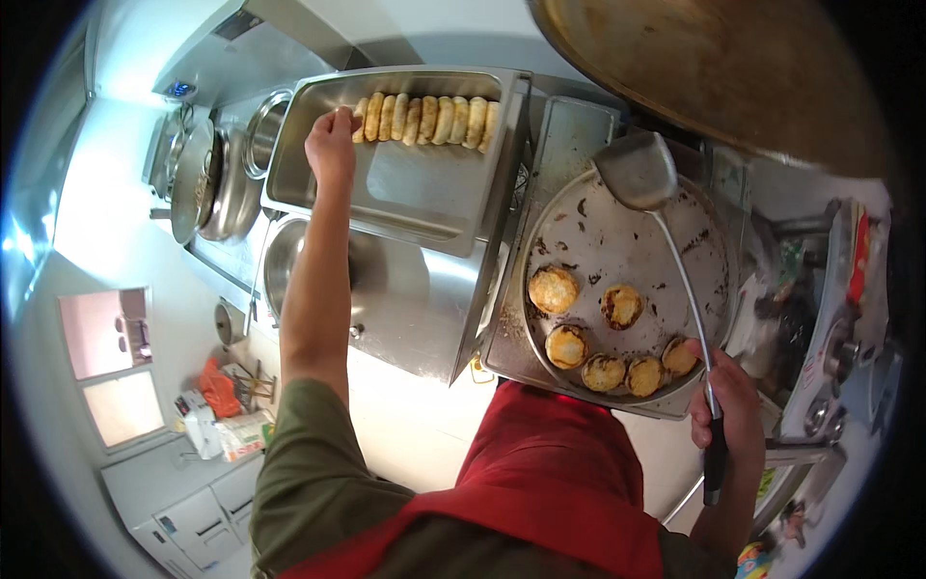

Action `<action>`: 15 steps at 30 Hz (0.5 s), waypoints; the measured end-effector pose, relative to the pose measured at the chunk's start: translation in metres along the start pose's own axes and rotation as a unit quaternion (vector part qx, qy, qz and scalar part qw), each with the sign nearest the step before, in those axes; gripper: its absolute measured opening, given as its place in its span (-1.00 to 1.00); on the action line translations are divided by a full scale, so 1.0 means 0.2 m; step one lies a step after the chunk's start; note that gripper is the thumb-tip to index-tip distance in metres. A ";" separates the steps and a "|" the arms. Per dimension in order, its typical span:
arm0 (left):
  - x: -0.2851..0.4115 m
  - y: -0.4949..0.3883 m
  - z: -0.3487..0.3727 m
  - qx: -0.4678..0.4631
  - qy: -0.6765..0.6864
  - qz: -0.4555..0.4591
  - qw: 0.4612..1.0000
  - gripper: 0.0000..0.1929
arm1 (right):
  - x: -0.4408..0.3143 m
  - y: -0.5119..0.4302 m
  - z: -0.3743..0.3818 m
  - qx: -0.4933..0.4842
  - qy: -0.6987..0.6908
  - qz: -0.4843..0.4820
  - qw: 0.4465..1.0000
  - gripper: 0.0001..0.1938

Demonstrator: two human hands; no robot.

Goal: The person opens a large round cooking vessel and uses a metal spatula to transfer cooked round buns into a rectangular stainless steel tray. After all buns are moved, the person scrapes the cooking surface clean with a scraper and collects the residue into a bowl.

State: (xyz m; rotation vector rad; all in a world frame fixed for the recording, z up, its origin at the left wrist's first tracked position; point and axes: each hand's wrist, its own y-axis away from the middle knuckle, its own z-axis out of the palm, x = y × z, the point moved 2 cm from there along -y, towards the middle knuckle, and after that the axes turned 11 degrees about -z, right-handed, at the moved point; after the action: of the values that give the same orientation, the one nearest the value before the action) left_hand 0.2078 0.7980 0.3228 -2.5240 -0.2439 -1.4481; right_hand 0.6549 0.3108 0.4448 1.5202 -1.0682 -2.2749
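Note:
My left hand (333,148) reaches into a deep stainless steel pan (419,188). Its curled fingers are at the left end of a row of browned round flatbreads (428,119), standing on edge against one another. The end flatbread (360,119) is pinched there and partly hidden by the fingers. In my right hand (731,402) is the black handle of a metal wok spatula (640,174). Its broad blade is raised over the far rim of a round flat griddle pan (622,224). Several browned round flatbreads (604,372) lie on the griddle, mostly along its near edge.
A large round lid (716,72) looms at the upper right. Dark charred bits dot the griddle. Steel bowls (271,134) and a wok (194,181) stand at the left, beyond a steel counter (412,304). Control knobs (817,416) are at the right.

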 end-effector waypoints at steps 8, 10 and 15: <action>0.10 1.86 0.26 -0.275 -0.169 0.050 0.945 -0.86 | 0.33 0.16 -0.65 -0.012 0.019 0.043 0.999 -0.54; -0.04 2.17 0.37 -0.310 -0.176 0.012 0.934 -0.81 | 0.36 0.19 -0.76 -0.018 0.031 0.065 0.997 -0.55; -0.11 2.53 0.80 -0.308 -0.277 0.084 0.906 -0.52 | 0.42 0.24 -0.89 -0.003 0.042 0.085 0.996 -0.53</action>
State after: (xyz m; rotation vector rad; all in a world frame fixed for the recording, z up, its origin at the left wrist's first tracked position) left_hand 0.4567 0.3547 0.1706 -3.3189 0.4093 -0.7827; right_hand 0.7618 0.1507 0.3784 1.4483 -1.1207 -2.0813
